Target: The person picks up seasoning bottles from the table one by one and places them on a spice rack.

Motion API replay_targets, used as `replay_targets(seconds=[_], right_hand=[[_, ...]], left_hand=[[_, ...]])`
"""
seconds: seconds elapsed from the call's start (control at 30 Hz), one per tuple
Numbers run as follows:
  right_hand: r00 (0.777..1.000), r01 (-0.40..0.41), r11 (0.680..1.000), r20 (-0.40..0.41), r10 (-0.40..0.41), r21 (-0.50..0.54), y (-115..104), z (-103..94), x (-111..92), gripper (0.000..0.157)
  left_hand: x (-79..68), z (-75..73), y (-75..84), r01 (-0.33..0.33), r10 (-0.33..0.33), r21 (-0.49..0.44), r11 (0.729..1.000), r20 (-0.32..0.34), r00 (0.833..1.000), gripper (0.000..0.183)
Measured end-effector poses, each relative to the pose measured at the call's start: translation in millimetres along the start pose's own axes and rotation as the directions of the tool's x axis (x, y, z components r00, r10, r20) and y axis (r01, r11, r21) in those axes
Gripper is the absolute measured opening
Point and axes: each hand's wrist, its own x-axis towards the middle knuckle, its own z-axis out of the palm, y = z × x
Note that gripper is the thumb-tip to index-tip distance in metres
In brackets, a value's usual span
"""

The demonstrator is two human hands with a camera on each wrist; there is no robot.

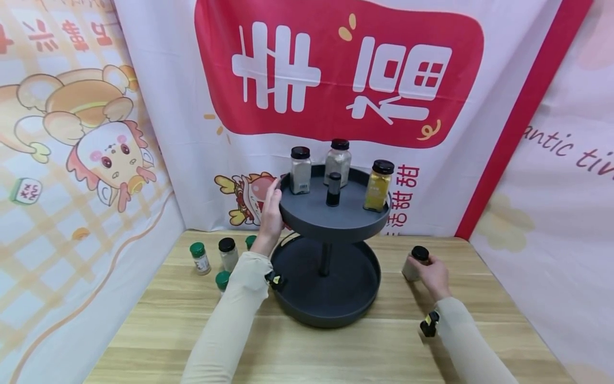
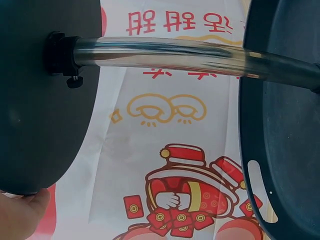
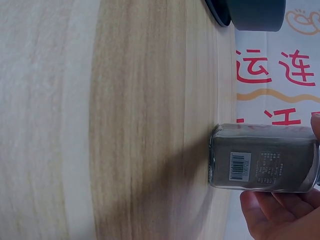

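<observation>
A dark grey two-tier round tray (image 1: 331, 314) stands on the table, its tiers joined by a central post (image 2: 160, 52). My left hand (image 1: 271, 221) holds the upper tier's left rim; its fingertips show at that tier's edge in the left wrist view. My right hand (image 1: 435, 277) grips a black-capped spice jar (image 3: 265, 160) near the cap, to the right of the tray. Greyish-brown powder fills the jar, which bears a barcode label. Whether its base touches the table, I cannot tell. The upper tier carries a yellow jar (image 1: 377, 186), a small dark bottle (image 1: 333, 191) and two pale jars (image 1: 301, 173).
Left of the tray, a black-capped jar (image 1: 228, 256) and green-capped jars (image 1: 200, 260) stand on the wooden table (image 1: 158, 341), one partly behind my left arm. A printed cloth (image 1: 172, 106) hangs close behind the tray, with more cloth at both sides.
</observation>
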Motion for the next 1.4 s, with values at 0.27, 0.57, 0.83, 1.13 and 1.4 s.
replay_targets(seconds=[0.27, 0.57, 0.83, 1.13, 1.4], right_hand=[[0.999, 0.038, 0.998, -0.012, -0.039, -0.049, 0, -1.6, -1, 0.046], [0.999, 0.031, 0.996, -0.024, -0.034, -0.081, 0, -3.2, -1, 0.046], [0.998, 0.044, 0.993, -0.046, -0.049, -0.105, 6, -2.0, 0, 0.051], [0.997, 0.058, 0.990, -0.051, -0.065, -0.129, 3, -4.0, -1, 0.051], [0.997, 0.061, 0.992, -0.038, -0.065, -0.109, -6, -9.1, -1, 0.052]], left_hand=[[-1.9, 1.1, -0.6, -0.010, 0.010, -0.003, 1.000, -0.008, 1.000, 0.049], [-8.6, 3.9, 2.2, -0.039, 0.039, 0.022, 0.999, -0.029, 0.999, 0.049], [-15.8, 7.0, 5.9, -0.034, 0.040, 0.101, 0.994, -0.055, 0.998, 0.048], [-20.3, 7.9, 6.8, -0.058, 0.069, 0.135, 0.989, -0.073, 0.995, 0.050], [-22.7, 8.4, 8.7, -0.039, 0.052, 0.138, 0.990, -0.092, 0.994, 0.049]])
